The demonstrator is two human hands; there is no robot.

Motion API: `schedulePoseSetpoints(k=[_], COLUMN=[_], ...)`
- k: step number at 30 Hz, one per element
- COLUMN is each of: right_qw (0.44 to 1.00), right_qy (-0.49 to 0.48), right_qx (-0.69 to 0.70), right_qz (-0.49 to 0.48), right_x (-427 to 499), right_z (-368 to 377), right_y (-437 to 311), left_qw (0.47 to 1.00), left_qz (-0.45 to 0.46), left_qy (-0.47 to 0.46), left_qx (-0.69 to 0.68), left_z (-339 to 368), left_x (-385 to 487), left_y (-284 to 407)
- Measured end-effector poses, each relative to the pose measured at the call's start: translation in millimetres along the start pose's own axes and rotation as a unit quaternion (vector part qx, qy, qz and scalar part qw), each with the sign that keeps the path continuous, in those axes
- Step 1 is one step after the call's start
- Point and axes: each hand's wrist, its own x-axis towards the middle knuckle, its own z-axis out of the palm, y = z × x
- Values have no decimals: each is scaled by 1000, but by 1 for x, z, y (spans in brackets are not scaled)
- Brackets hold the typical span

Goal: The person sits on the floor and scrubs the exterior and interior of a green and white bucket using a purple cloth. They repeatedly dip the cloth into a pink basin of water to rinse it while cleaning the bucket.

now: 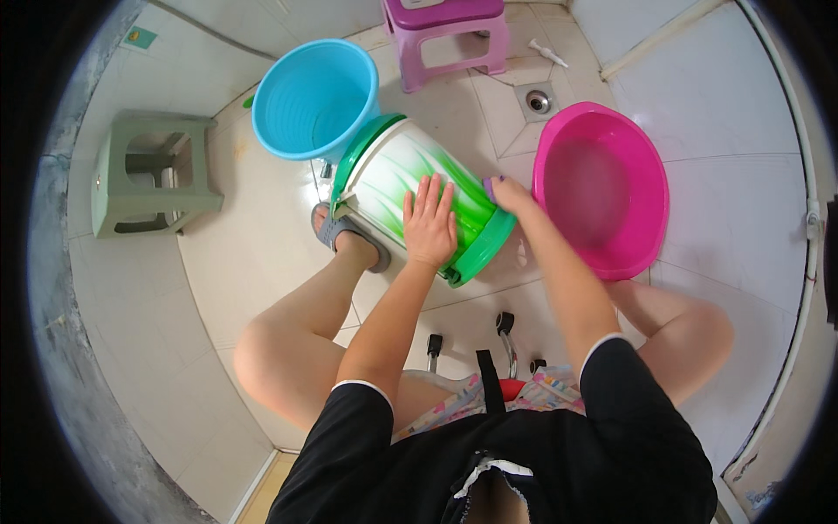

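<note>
A white bin (pixel 393 157) with green grass-like streaks lies tilted on its side in front of me. Its green rim points up and left, its green base (pixel 484 252) down and right. My left hand (pixel 430 226) rests flat on the bin's side with the fingers slightly spread. At the bin's right side, near the base, my right hand (pixel 512 194) grips a purple scrubbing cloth or sponge (pixel 488 188), mostly hidden by the fingers. Just right of that hand stands a pink plastic basin (pixel 645 196) holding cloudy water.
A blue plastic bucket (pixel 281 105) stands against the bin's rim end. Behind are a pink step stool (pixel 452 56), a floor drain (pixel 538 101) and a small white tube-like object (pixel 548 54). A grey-green stool (pixel 157 177) lies on its side at left. Castor wheels (pixel 505 322) show below me.
</note>
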Motion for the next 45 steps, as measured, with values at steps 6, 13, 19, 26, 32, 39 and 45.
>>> schedulePoseSetpoints(k=[6,13,19,26,32,39,45], right_qw=[934,806,801,940,977,992,956], right_qy=[300,470,554,216,80,124,202], right_qx=[-33,327,224,74,-183,32,122], right_qz=[-192,-151,-10,254,-79,-4,176], right_x=[-161,-170,-89,7,-18,5,27], right_z=[23,-39,-107,-45,-12,-20,-50], right_y=[-52,10,90,190,142,183,186], left_qw=[1000,1000,999,1000,999,1000,999], left_qz=[-21,-11,-9,1,-6,12,-4], left_qy=[0,-3,-1,0,-2,8,8], left_qx=[16,14,33,23,42,26,32], left_z=[-4,1,-6,-4,-8,0,-4], left_x=[-12,-4,-11,-4,-18,0,-8], left_y=[-9,-4,-8,-3,-13,-2,-5])
